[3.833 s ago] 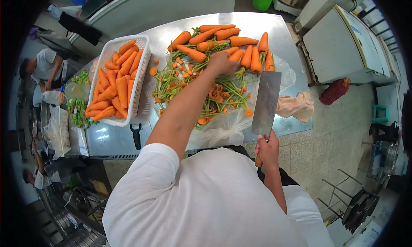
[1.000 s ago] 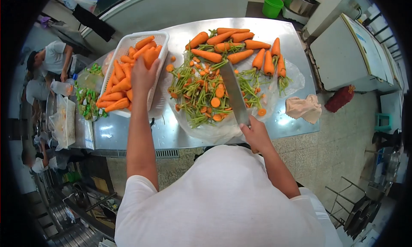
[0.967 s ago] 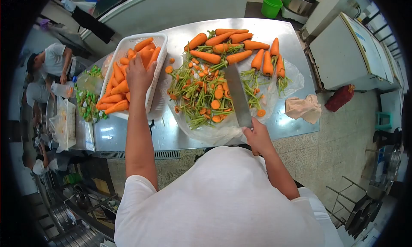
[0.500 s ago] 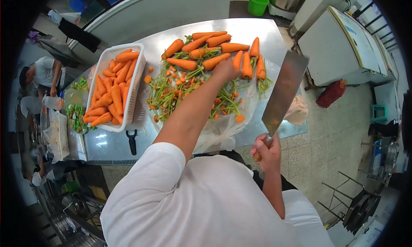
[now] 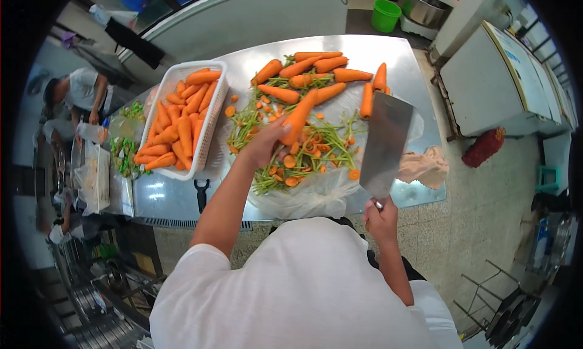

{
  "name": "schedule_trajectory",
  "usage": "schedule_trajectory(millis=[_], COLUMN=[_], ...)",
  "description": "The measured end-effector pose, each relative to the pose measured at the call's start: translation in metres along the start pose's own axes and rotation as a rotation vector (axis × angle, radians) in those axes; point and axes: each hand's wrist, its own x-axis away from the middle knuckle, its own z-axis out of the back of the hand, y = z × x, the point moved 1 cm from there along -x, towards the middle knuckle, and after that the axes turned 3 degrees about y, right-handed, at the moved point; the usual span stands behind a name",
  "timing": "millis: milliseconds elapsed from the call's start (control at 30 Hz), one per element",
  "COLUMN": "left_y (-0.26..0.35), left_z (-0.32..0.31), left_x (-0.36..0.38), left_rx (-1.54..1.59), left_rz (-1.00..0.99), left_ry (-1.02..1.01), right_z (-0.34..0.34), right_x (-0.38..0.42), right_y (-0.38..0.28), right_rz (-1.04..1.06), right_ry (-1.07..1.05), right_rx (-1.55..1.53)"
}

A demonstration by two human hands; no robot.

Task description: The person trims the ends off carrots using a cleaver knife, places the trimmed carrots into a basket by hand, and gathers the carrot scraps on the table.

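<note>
My left hand (image 5: pixel 267 141) grips a carrot (image 5: pixel 299 117) by its thick end, tip pointing up and away, above a pile of green carrot tops (image 5: pixel 325 149) and cut orange ends. A wooden-handled cleaver (image 5: pixel 386 142) is held in my right hand (image 5: pixel 382 220), its broad blade upright at the right of the pile. Several whole carrots (image 5: pixel 279 94) lie beyond the trimmings, some with stems on. Others, partly hidden by the blade, lie beside a carrot (image 5: pixel 367 100) on the right. To the left, a white plastic basket (image 5: pixel 214 115) is filled with carrots.
A black peeler (image 5: pixel 201 194) lies on the metal table (image 5: pixel 164 203) below the basket. Clear plastic sheeting (image 5: pixel 303 197) is under the trimmings, and a beige cloth (image 5: pixel 428 167) sits at the right edge. Other people (image 5: pixel 85 91) work at far left.
My left hand has come back toward me and to the left from the far carrots, now with one carrot in it. The cleaver has swung slightly left and lower.
</note>
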Motion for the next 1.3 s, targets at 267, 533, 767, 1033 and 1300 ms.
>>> schedule_trajectory(millis=[267,533,767,1033,1300], left_y=[-0.031,-0.045,-0.017,0.057,-0.021], left_z=[0.032,0.054,0.039,0.035,0.106], left_x=[0.085,0.105,0.088,0.072,0.095], left_rx=[-0.354,-0.439,-0.717,0.374,0.481], left_rz=[0.186,0.193,-0.185,-0.762,0.053], left_ry=[0.253,0.269,-0.002,0.261,-0.507], right_z=[-0.076,-0.12,-0.149,-0.113,-0.081], right_x=[-0.023,-0.025,-0.052,-0.027,0.001], right_y=[-0.058,-0.027,-0.014,-0.002,-0.026], right_rz=[0.371,0.179,0.263,-0.058,-0.073], right_ry=[-0.19,-0.342,-0.354,-0.231,-0.111], right_rx=[0.407,0.665,0.68,0.419,0.308])
